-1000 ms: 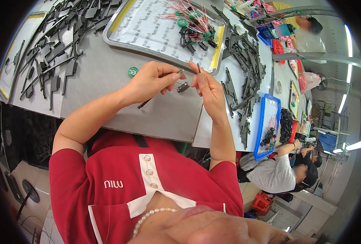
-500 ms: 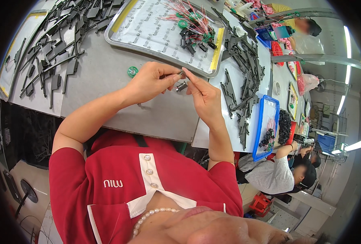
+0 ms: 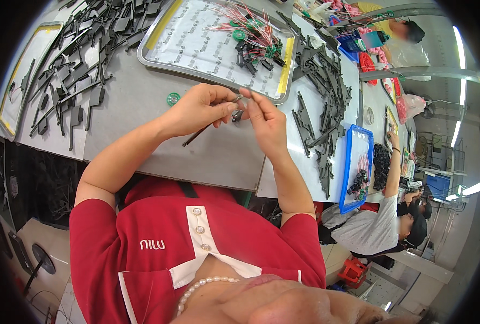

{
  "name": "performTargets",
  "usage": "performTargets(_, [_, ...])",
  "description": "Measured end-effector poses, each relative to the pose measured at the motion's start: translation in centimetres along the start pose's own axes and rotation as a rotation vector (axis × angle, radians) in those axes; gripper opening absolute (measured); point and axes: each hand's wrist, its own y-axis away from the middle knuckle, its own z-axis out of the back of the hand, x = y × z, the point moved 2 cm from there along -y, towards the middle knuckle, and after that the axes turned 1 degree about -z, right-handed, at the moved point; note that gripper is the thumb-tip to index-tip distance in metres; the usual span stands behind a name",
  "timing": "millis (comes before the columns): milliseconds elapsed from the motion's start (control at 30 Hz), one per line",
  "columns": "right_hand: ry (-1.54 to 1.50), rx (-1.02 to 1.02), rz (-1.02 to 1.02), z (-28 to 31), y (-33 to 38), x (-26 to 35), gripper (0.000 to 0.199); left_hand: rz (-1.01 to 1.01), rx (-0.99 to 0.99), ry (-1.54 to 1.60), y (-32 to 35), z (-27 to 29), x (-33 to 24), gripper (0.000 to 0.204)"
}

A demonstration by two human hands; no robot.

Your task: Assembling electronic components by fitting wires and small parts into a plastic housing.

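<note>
My left hand is closed on a thin black plastic strip, whose end sticks out below the fingers toward me. Its fingertips meet those of my right hand, which is closed at the same spot. Between them shows a small pale piece, too blurred to name. Just under the fingertips is a small dark part with a shiny side; whether it is held or lies on the table I cannot tell. A green ring-shaped spool lies left of my left hand.
Beyond my hands, a metal tray holds red-and-white wires and green and black parts. Black plastic parts lie in piles at left and right. A blue tray stands at right, near a person in grey.
The black strip's end has come into view below my left hand. My right fingers have shifted slightly left and bent. The co-worker in grey has stretched an arm forward over the bench.
</note>
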Motion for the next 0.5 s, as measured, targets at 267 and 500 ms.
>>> performTargets(267, [-0.419, 0.030, -0.205, 0.8, -0.2, 0.1, 0.014, 0.115, 0.105, 0.080, 0.0, -0.2, -0.2, 0.031])
performTargets(500, [-0.563, -0.160, -0.204, 3.0, -0.4, 0.0, 0.019, 0.194, 0.147, 0.337, -0.4, 0.2, 0.3, 0.031])
